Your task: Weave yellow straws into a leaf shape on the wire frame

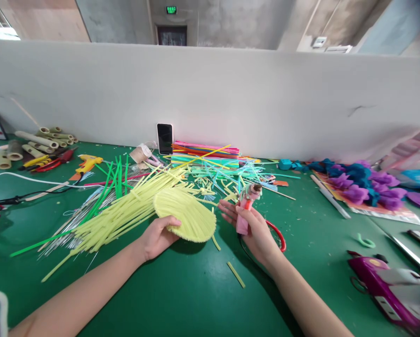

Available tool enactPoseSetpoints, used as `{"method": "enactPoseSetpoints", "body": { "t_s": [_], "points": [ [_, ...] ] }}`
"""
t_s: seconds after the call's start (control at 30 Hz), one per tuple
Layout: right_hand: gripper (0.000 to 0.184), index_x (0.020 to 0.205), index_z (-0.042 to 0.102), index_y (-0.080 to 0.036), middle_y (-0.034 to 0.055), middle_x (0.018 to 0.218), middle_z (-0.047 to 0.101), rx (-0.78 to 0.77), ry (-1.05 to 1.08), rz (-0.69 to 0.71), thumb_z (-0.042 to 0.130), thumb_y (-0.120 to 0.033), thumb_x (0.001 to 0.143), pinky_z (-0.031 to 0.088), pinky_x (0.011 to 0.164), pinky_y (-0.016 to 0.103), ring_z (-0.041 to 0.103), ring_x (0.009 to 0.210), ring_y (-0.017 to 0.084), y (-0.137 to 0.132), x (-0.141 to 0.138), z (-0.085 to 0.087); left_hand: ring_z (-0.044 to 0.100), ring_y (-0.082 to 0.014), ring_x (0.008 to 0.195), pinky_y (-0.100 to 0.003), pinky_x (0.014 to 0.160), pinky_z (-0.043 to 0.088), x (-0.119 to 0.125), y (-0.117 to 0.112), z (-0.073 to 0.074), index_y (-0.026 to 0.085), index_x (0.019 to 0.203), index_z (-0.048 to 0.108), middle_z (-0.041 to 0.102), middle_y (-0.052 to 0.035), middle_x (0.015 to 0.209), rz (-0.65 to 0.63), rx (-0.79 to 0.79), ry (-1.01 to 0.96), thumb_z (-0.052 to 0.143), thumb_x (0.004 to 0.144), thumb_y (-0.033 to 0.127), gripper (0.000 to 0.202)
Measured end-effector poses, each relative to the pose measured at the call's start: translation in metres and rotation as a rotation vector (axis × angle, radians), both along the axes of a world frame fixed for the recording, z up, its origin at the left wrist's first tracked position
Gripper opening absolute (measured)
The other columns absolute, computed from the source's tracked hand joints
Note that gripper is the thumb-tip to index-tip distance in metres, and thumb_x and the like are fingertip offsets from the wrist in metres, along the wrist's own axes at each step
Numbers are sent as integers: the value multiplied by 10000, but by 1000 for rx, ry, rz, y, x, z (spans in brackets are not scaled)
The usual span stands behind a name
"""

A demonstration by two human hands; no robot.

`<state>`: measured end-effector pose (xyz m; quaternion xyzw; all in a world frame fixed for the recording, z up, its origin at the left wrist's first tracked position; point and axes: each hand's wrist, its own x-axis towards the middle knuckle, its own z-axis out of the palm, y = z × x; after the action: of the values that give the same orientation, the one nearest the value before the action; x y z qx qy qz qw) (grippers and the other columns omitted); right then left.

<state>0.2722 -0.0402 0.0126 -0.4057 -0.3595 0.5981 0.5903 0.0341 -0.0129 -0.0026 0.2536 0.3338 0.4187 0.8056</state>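
My left hand [157, 236] grips the near edge of a pale yellow oval disc [185, 214] made of straws, holding it tilted just above the green table [181, 290]. My right hand [254, 229] is wrapped round a pink glue gun [245, 208], its tip pointing up and away, a little to the right of the disc. Red-handled scissors [278, 234] lie under and behind my right hand. A big heap of loose yellow straws [121, 213] spreads to the left of the disc.
Green straws [113, 180] and a yellow glue gun [86, 163] lie at the left, cardboard tubes [41, 140] beyond. A phone [165, 138] leans on the white wall beside stacked coloured straws [206, 152]. Purple and blue paper flowers [364, 182] sit right; a purple device [388, 285] near right.
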Motion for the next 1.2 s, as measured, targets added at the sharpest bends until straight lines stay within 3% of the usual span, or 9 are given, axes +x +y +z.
{"method": "enactPoseSetpoints", "body": {
  "t_s": [0.2, 0.3, 0.37, 0.53, 0.7, 0.8, 0.9, 1.1, 1.2],
  "points": [
    [309, 1039, 617, -211, 75, 1203, 647, 50, -224, -146, 685, -395, 800, 519, 840, 326, 644, 1020, 220, 2, 4, -4, 658, -271, 1032, -414, 935, 503, -1, 1, -6, 168, 1229, 609, 724, -73, 1087, -6, 24, 9, 631, 659, 57, 581],
    [333, 991, 589, -208, 44, 961, 687, 70, -421, -270, 698, -436, 774, 501, 624, 259, 642, 759, 166, 4, 10, -7, 668, -274, 1002, -407, 903, 517, -2, 4, -6, 164, 1200, 629, 736, -73, 1050, 19, 27, 5, 632, 644, 32, 572],
    [328, 929, 558, -202, -2, 749, 638, 74, -523, -346, 691, -456, 771, 457, 534, 244, 571, 591, 133, 5, 13, -8, 678, -278, 970, -403, 877, 527, -3, 6, -5, 151, 1164, 649, 743, -79, 1018, 44, 28, 12, 627, 630, 20, 551],
    [314, 880, 512, -213, -46, 622, 545, 102, -717, -469, 657, -472, 775, 416, 498, 246, 493, 518, 128, 3, 14, -4, 695, -258, 885, -386, 817, 554, -7, 12, -5, 132, 1077, 679, 749, -80, 961, 95, 8, -5, 607, 628, 8, 471],
    [333, 764, 420, -233, -79, 541, 467, 148, -1075, -750, 691, -415, 695, 336, 461, 223, 394, 462, 101, -3, 16, 3, 701, -247, 861, -390, 802, 566, -8, 14, -1, 145, 1153, 644, 747, -67, 969, 141, -43, -22, 570, 632, -15, 550],
    [375, 745, 348, -249, -90, 510, 446, 161, -1186, -841, 686, -393, 670, 333, 469, 231, 395, 435, 105, -4, 19, 3, 699, -255, 880, -404, 799, 571, -9, 15, 3, 146, 1199, 615, 743, -75, 992, 156, -48, -41, 547, 637, -18, 589],
    [338, 751, 355, -250, -81, 520, 460, 125, -1246, -811, 653, -400, 705, 335, 479, 238, 410, 443, 116, -1, 22, 2, 691, -271, 925, -423, 804, 573, -11, 15, 6, 150, 1227, 593, 733, -88, 1036, 141, -53, -82, 532, 649, -5, 602],
    [334, 625, 363, -234, -73, 479, 412, 2, -1314, -485, 592, -442, 754, 278, 452, 234, 343, 449, 107, 2, 18, 4, 672, -281, 990, -450, 864, 554, -13, 14, 6, 152, 1237, 585, 722, -90, 1070, 92, -48, -105, 529, 644, 2, 614],
    [316, 613, 383, -226, -70, 480, 429, -31, -1315, -408, 589, -427, 743, 275, 459, 232, 344, 456, 105, 2, 16, 4, 674, -279, 979, -448, 862, 555, -13, 14, 4, 154, 1223, 597, 730, -87, 1043, 85, -35, -83, 537, 633, -4, 614]
  ]
}}
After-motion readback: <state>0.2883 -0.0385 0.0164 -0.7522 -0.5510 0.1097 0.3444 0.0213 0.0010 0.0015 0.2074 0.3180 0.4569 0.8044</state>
